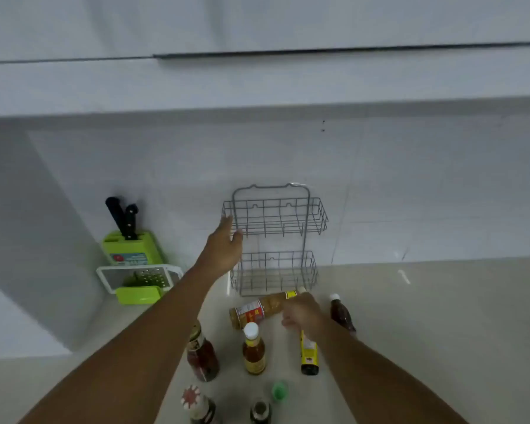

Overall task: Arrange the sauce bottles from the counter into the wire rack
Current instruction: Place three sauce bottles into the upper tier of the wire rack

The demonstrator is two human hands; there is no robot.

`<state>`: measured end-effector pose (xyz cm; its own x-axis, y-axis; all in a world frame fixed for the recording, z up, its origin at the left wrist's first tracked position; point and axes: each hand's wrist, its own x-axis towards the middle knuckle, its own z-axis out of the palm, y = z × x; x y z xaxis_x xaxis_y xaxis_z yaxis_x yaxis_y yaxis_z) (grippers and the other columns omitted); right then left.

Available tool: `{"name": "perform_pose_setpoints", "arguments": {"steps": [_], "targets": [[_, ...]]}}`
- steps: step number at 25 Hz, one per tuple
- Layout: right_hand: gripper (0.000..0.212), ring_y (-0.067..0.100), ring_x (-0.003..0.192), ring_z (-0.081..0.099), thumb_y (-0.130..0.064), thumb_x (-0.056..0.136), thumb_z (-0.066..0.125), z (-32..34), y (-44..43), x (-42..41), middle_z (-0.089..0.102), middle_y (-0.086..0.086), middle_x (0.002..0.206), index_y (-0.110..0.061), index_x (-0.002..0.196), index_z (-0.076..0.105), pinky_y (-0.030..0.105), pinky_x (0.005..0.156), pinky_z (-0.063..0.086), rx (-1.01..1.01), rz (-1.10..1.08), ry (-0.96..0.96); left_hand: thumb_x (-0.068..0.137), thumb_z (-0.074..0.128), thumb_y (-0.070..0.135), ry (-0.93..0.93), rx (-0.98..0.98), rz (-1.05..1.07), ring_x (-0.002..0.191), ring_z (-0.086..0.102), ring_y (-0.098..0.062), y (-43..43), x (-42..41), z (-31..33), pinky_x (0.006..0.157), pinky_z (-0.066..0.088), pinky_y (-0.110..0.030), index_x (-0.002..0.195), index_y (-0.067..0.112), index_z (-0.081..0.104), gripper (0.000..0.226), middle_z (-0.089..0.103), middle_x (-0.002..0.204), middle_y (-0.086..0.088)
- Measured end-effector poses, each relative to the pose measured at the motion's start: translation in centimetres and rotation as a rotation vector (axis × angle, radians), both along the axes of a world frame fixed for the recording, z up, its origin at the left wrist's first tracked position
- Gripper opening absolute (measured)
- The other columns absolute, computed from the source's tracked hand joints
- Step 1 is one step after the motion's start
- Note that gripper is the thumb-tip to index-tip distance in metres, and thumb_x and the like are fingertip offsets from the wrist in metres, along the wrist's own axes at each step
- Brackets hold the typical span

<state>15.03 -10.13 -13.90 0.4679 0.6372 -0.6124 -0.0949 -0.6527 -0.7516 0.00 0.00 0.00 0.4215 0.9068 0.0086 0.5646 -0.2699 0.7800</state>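
Observation:
A grey two-tier wire rack (306, 240) stands at the back of the counter against the wall, both baskets empty. My left hand (225, 249) is open, its fingers touching the left edge of the upper basket. My right hand (303, 313) is closed around the neck end of a large tan sauce bottle (254, 312), which lies tilted in front of the rack. An amber bottle with a white cap (253, 350), a dark red bottle (202, 356), a yellow-labelled dark bottle (309, 356) and a small dark bottle (341, 315) stand nearby. The yellow-labelled bottle's top is hidden behind my right hand.
A red-and-white-capped bottle (196, 405), a dark bottle (260, 411) and a green cap (279, 390) are at the near edge. A green knife block (132, 249) and a white-and-green grater (138, 281) sit at the back left. White wall cabinets (257, 81) hang overhead.

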Motion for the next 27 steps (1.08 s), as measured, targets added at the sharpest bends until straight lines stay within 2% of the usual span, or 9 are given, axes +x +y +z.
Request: {"name": "perform_pose_setpoints", "arguments": {"steps": [3,5,7,11,15,18,22,24,27], "targets": [[0.026,0.023,0.084,0.068,-0.028,0.085,0.072,-3.5,2.8,-0.6,0.066,0.01,0.096,-0.008,0.1,0.065,0.035,0.073,0.065,-0.06,-0.076,0.153,0.105,0.034,0.027,0.114,0.053,-0.018,0.154,0.0,-0.019,1.4,1.0,-1.0,0.122,0.007,-0.031,0.157,0.014,0.013,0.057,0.003,0.166,-0.008],[0.028,0.028,0.091,0.072,-0.026,0.085,0.074,-5.3,4.6,-0.6,0.072,0.013,0.103,-0.01,0.107,0.068,0.043,0.079,0.065,-0.068,-0.113,0.283,0.105,0.032,0.024,0.213,0.106,-0.069,0.153,-0.004,-0.018,1.9,1.1,-1.8,0.122,0.007,-0.031,0.156,0.012,0.012,0.056,-0.001,0.166,-0.008],[0.034,0.033,0.083,0.077,-0.026,0.082,0.077,-7.6,6.7,-0.2,0.077,0.017,0.096,-0.008,0.106,0.064,0.052,0.076,0.065,-0.066,-0.188,0.329,0.105,0.031,0.022,0.288,0.163,-0.106,0.153,-0.006,-0.017,2.8,0.7,-2.3,0.122,0.009,-0.032,0.156,0.011,0.011,0.056,-0.003,0.166,-0.006],[0.052,0.031,0.061,0.078,-0.041,0.067,0.083,-13.3,9.6,0.7,0.079,0.015,0.081,-0.008,0.103,0.065,0.051,0.067,0.065,-0.109,-0.222,0.254,0.102,0.033,0.013,0.367,0.212,-0.151,0.153,-0.008,-0.014,3.1,0.2,-2.9,0.123,0.016,-0.033,0.157,0.012,0.006,0.061,-0.009,0.166,-0.002],[0.056,0.037,0.069,0.077,-0.031,0.059,0.09,-16.7,11.7,1.6,0.077,0.02,0.088,-0.005,0.103,0.068,0.055,0.067,0.064,-0.096,-0.255,0.314,0.101,0.035,0.011,0.395,0.264,-0.152,0.153,-0.007,-0.014,3.5,0.0,-2.9,0.12,0.021,-0.032,0.157,0.013,0.005,0.063,-0.01,0.166,0.0],[0.048,0.04,0.083,0.075,-0.019,0.067,0.089,-13.3,10.5,1.0,0.074,0.023,0.1,-0.002,0.106,0.066,0.06,0.07,0.062,-0.063,-0.329,0.488,0.1,0.037,0.01,0.393,0.264,-0.151,0.153,-0.006,-0.013,3.6,-0.1,-3.1,0.12,0.022,-0.033,0.157,0.014,0.007,0.065,-0.008,0.166,0.001],[0.039,0.04,0.084,0.072,-0.011,0.082,0.08,-4.9,7.0,-0.5,0.071,0.026,0.101,0.001,0.113,0.06,0.051,0.059,0.062,0.051,-0.323,0.552,0.099,0.038,0.009,0.373,0.272,-0.158,0.153,-0.001,-0.012,3.8,-0.4,-3.2,0.12,0.023,-0.034,0.157,0.017,0.012,0.064,-0.002,0.166,0.004],[0.035,0.039,0.089,0.071,-0.006,0.083,0.078,-1.0,5.0,-0.7,0.071,0.024,0.102,0.0,0.113,0.061,0.05,0.069,0.063,0.192,-0.312,0.503,0.098,0.041,0.011,0.293,0.286,-0.135,0.152,0.013,-0.013,3.9,-0.8,-3.0,0.118,0.025,-0.031,0.155,0.02,0.023,0.06,0.012,0.165,0.004],[0.025,0.028,0.091,0.076,-0.006,0.081,0.079,6.6,1.9,-0.8,0.079,0.012,0.098,-0.007,0.105,0.07,0.039,0.071,0.065,0.477,-0.258,0.212,0.095,0.051,0.007,-0.056,0.226,0.021,0.139,0.044,-0.016,4.6,-1.3,-2.6,0.113,0.032,-0.022,0.145,0.019,0.047,0.051,0.044,0.153,0.0]]}}
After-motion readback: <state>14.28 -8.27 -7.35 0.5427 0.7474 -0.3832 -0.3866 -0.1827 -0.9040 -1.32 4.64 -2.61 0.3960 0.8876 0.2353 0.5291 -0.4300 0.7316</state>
